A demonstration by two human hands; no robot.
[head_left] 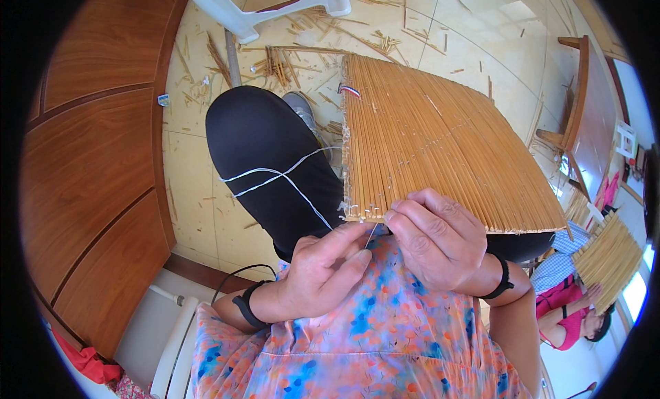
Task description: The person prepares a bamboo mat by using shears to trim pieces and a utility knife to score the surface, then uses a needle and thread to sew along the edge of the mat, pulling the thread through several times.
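Note:
A mat of thin straw-coloured stalks (440, 145) laid side by side rests across my lap, its lower edge toward me. My right hand (440, 241) is closed at that edge near the left corner, thumb and fingers pinching the stalk ends. Just left of it, my left hand (326, 268) is closed, thumb and forefinger together around a thin needle (372, 235) that points up at the mat's edge. White thread (282, 173) lies crossed over my black-trousered left leg and runs down to the left hand. The needle's lower end is hidden by the fingers.
Loose stalk pieces (278, 65) litter the tiled floor. A white plastic stool (282, 10) stands ahead, wooden cabinet panels (96, 165) at left. A wooden bench (584, 117) is at far right. Below it, another person (567, 316) holds a similar mat (608, 261).

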